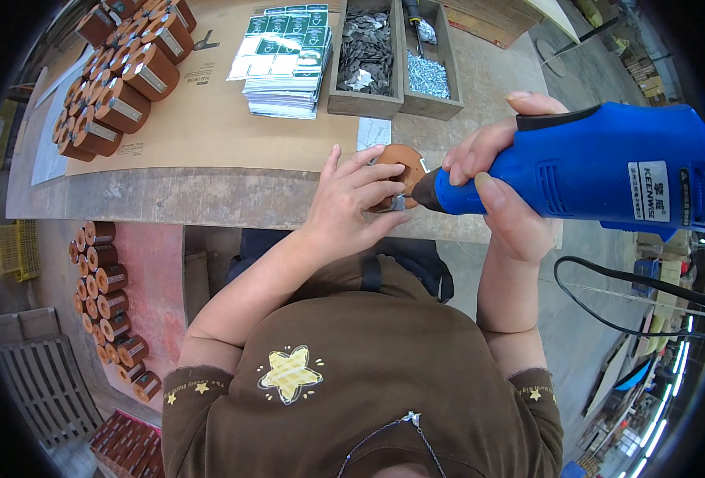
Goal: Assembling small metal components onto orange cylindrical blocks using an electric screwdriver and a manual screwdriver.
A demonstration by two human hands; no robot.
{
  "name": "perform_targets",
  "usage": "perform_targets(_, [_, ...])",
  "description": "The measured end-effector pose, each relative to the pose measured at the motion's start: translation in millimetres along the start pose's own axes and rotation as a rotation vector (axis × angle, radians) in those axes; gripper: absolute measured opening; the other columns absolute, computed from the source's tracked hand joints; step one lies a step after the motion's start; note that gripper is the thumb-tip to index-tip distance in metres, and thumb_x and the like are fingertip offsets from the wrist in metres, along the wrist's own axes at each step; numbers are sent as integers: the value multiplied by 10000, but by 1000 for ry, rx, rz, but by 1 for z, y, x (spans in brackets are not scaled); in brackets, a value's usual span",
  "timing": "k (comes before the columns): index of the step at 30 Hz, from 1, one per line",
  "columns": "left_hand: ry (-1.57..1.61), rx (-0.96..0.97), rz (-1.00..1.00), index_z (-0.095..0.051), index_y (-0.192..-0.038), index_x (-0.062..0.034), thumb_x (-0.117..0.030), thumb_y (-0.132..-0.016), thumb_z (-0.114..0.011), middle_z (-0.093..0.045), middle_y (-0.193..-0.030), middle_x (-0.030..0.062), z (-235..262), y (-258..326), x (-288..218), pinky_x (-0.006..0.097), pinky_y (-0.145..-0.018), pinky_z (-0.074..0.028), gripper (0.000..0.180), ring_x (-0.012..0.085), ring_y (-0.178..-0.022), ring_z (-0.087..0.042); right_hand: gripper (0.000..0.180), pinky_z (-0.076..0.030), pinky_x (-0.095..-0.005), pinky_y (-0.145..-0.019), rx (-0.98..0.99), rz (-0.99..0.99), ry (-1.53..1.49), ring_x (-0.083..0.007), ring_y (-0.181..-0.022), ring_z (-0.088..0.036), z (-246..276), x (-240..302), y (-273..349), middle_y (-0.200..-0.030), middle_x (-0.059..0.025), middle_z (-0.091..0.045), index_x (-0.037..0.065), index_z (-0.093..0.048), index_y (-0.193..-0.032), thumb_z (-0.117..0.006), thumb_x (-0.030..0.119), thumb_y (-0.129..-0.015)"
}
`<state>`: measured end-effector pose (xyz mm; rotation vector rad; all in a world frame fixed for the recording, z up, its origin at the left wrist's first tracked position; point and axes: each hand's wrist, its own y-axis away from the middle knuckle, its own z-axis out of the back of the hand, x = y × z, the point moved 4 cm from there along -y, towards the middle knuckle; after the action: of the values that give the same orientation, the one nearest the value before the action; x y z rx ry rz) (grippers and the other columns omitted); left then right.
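Observation:
My right hand [500, 171] is wrapped round a blue corded electric screwdriver [591, 171] that lies level, its black nose pointing left. The tool's tip meets the near right side of a round reddish-brown wooden piece [407, 156] at the bench's front edge. On that piece, the fingers of my left hand [352, 195] press down, bent over its top and near side, and hold it against the bench. A small shiny metal part [399, 203] shows between my left fingers and the tool tip. My fingers hide much of the round piece.
Behind the piece stand wooden trays of dark metal plates [364, 52] and silver screws [428, 76]. A stack of green-and-white cards [285, 64] is left of them. Brown round boxes [121, 103] pile up far left; more stand on a red surface [149, 275]. A black cable [599, 267] loops at right.

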<state>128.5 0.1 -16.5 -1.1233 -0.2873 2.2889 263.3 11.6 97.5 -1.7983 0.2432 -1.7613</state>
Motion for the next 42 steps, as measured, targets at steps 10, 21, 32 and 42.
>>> perform_targets(10, [161, -131, 107, -652, -775, -81, -152, -649, -689, -596, -992, 31, -18, 4, 6, 528, -920, -281, 149, 260, -1135, -414, 571, -453, -364, -636, 6, -7, -40, -200, -631, -525, -5, 2, 1, -717, -101, -499, -15, -255, -1188, -549, 31, -701])
perform_targets(21, [252, -228, 51, -639, -760, -22, -55, -626, -693, -607, -957, 81, -15, 6, 7, 369, -877, -395, 148, 309, -1099, -444, 578, -447, -351, -606, 0, -8, -20, -196, -620, -519, -13, 2, -2, -715, -90, -488, -19, -254, -1184, -562, 46, -699])
perform_targets(32, [296, -270, 7, -624, -777, -23, 12, -621, -655, -602, -986, 84, -15, 7, 8, 380, -897, -384, 163, 318, -1111, -441, 564, -449, -333, -612, -76, 17, 3, -191, -623, -519, -18, 5, 4, -707, -80, -488, 11, -260, -1174, -580, 47, -711])
perform_targets(42, [282, -248, 32, -619, -774, -26, 18, -625, -656, -603, -973, 83, -15, 5, 7, 382, -899, -379, 160, 321, -1107, -441, 546, -448, -312, -602, -144, -36, 34, -178, -604, -499, -20, 4, 4, -683, -63, -481, 49, -247, -1114, -627, 91, -724])
